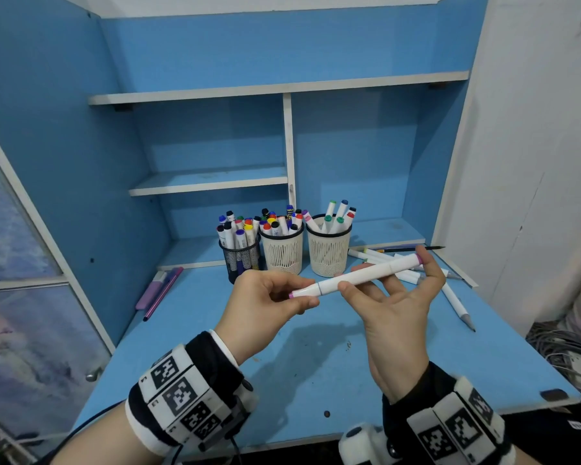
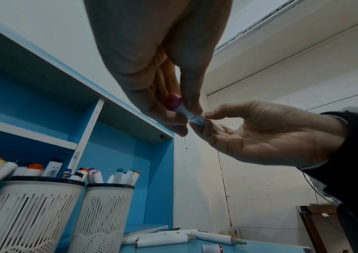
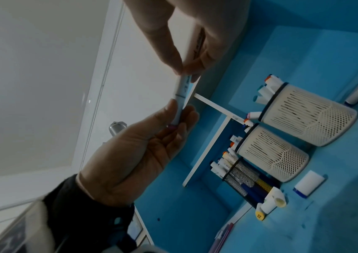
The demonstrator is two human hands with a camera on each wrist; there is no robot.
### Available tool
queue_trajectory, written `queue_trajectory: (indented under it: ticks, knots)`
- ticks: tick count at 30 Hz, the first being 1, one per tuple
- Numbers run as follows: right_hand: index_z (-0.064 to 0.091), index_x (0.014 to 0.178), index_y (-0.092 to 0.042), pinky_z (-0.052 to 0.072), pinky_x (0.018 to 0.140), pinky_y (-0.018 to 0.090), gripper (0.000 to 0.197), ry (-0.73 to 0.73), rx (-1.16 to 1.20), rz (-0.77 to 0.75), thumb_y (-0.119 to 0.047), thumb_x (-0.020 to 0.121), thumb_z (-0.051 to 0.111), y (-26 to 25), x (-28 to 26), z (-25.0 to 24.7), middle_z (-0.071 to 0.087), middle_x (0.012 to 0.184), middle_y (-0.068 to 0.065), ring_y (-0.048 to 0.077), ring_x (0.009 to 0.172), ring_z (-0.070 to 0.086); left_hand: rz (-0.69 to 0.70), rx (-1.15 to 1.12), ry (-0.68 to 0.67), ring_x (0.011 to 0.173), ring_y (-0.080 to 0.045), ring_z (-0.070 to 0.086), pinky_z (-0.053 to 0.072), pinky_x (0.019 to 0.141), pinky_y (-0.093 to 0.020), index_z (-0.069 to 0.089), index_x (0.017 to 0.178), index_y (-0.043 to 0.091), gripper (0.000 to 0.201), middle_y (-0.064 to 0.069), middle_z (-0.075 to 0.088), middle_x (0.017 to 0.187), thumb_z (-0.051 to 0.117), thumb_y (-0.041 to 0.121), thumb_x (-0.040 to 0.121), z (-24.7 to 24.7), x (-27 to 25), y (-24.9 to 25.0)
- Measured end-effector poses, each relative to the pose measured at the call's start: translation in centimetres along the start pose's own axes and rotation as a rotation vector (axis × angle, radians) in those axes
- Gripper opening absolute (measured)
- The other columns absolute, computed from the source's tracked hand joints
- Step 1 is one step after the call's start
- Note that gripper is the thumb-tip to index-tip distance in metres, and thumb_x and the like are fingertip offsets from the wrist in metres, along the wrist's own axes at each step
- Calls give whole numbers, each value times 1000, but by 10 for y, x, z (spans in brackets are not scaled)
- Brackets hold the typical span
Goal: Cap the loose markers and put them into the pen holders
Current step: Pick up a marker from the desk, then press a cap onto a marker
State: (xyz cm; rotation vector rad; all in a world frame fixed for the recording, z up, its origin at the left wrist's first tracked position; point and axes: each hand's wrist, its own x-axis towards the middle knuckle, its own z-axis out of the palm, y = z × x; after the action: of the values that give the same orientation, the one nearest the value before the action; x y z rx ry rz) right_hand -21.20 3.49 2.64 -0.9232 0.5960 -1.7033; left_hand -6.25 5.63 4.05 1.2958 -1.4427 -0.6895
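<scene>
Low in the head view, the front edge of the blue desk [image 1: 188, 427] runs across the frame, and a broad bare stretch of desktop lies open between that edge and the hands. Above it, mid-frame, both hands hold one white marker [image 1: 356, 278] clear of the surface, tilted up to the right, a pink cap at each end. The left hand [image 1: 265, 307] pinches the lower left end between thumb and fingers; the right hand [image 1: 396, 317] has fingers fairly spread, thumb on the barrel and a fingertip on the far pink end.

Right of the hands, loose markers [image 1: 457, 303] lie scattered on the desk toward its right edge, one pointing down-right close to the rim. At the left, a purple pen and case [image 1: 158, 290] lie against the side panel.

Further back, centre frame, three holders stand in a touching row: a black mesh holder [image 1: 244, 260], a cream holder [image 1: 282, 250] and a second cream holder [image 1: 328, 251], all stuffed with capped markers. Behind them rise the blue shelves [image 1: 212, 181].
</scene>
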Motion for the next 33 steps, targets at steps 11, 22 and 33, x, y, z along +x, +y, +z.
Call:
queue_trajectory:
  ticks: [11, 22, 33]
  knots:
    - [66, 95, -11, 55, 79, 24, 23, -80, -192, -146, 8, 82, 62, -15, 21, -12, 70, 86, 4, 11, 75, 67, 22, 166, -83, 66, 1, 62, 49, 65, -20, 73, 84, 29, 18, 10, 73, 78, 78, 14, 74, -11, 10, -1]
    - [67, 80, -8, 51, 71, 15, 22, -262, -314, -205, 12, 72, 70, -32, 12, -21, 70, 78, -1, 10, 73, 66, 214, 178, -176, 70, -5, 66, 55, 68, -26, 72, 82, 21, 14, 9, 71, 75, 78, 12, 72, 19, 14, 20]
    - [64, 83, -20, 50, 64, 26, 15, -431, -1138, 89, -5, 82, 66, -40, 110, -88, 65, 81, 0, 17, 69, 56, 245, 420, -76, 64, -12, 59, 50, 64, -22, 60, 105, 25, 38, 5, 61, 77, 71, 11, 71, 9, 81, 29]
